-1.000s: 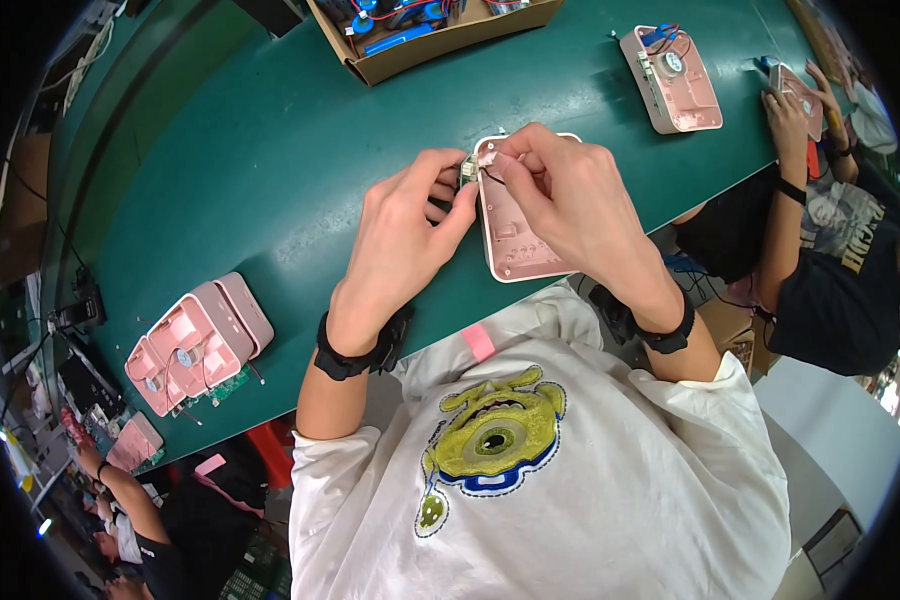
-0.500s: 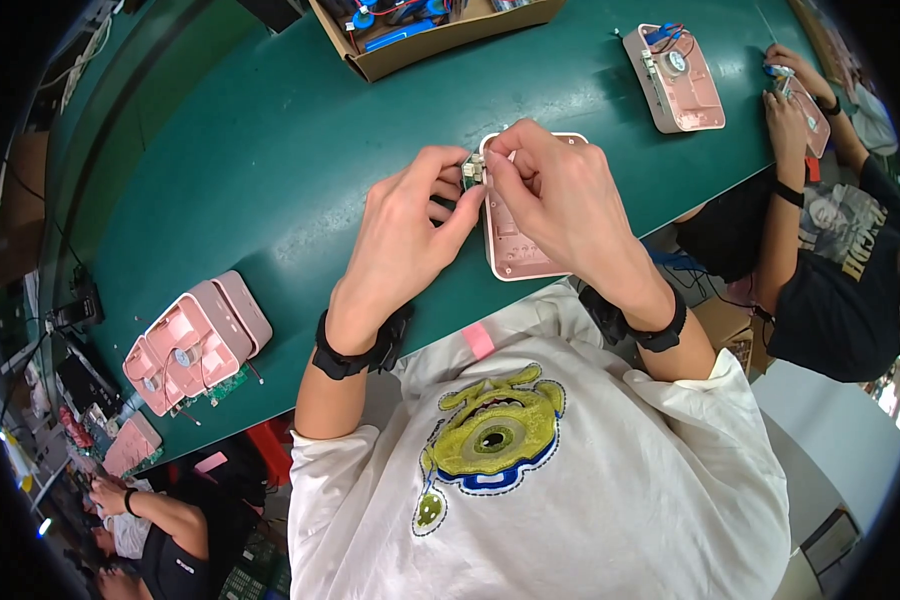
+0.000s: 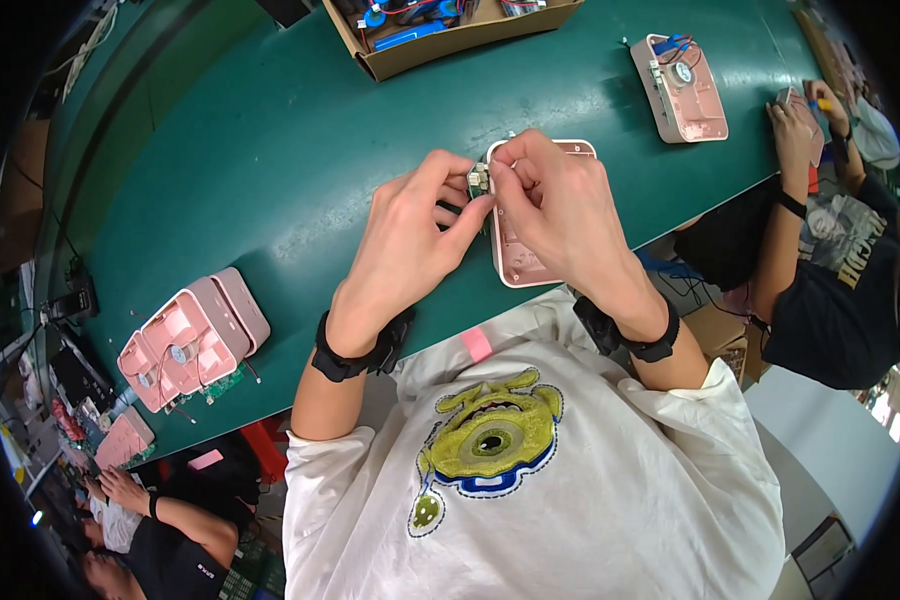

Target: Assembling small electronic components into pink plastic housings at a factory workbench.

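- The left hand [image 3: 410, 225] pinches a small green circuit board [image 3: 480, 182] between thumb and forefinger; pale, blocky connectors stud it.
- The right hand [image 3: 570, 195] has its fingertips drawn together beside the board; I can't tell what they grip.
- Beneath that hand, the pink housing [image 3: 518, 262] makes my clock's centre: a shallow, smooth, plastic-looking tray with rounded corners and a paler rim. The board sits at its ten o'clock edge.
- The green bench [image 3: 270, 190] has a faint sheen.
- At eight o'clock, glossy pink shells [image 3: 202, 310] cluster, wires trailing.
- At eleven, a brown cardboard box [image 3: 460, 48] holds blue parts.
- Between one and two, another pink housing [image 3: 702, 115] holds a round silvery disc [image 3: 681, 73].
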Action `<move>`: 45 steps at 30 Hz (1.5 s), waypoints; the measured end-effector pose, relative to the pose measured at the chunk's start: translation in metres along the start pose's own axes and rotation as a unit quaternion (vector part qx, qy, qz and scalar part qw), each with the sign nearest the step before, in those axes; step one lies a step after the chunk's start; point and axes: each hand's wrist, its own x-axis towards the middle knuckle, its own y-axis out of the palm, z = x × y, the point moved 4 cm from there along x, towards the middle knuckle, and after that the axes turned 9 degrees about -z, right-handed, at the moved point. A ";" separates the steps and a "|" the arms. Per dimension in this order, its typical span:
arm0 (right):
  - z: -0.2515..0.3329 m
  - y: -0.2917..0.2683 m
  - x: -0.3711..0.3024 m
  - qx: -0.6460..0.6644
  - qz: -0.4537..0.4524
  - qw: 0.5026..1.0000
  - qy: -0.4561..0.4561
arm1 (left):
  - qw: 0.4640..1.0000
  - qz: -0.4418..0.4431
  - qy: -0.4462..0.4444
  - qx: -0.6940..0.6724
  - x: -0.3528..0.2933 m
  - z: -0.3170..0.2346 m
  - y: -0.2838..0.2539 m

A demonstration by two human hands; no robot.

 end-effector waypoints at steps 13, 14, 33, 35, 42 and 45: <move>0.006 -0.001 0.004 -0.023 0.025 0.998 -0.049 | 0.999 -0.007 0.041 0.002 -0.001 -0.007 0.000; 0.006 -0.001 0.004 -0.024 0.029 0.998 -0.045 | 0.999 -0.006 0.050 0.015 -0.001 -0.007 -0.001; 0.059 -0.075 0.070 -0.093 -0.013 0.982 -0.161 | 1.000 0.005 -0.020 -0.008 0.011 -0.023 -0.019; 0.047 -0.091 0.108 -0.138 -0.037 0.977 -0.158 | 1.000 0.013 -0.028 -0.003 0.009 -0.028 -0.022; 0.021 -0.086 0.157 -0.198 -0.010 0.971 -0.132 | 0.999 0.027 -0.036 -0.024 0.008 -0.035 -0.026; 0.028 -0.083 0.158 -0.192 0.002 0.974 -0.124 | 0.999 0.026 -0.037 -0.028 0.009 -0.037 -0.027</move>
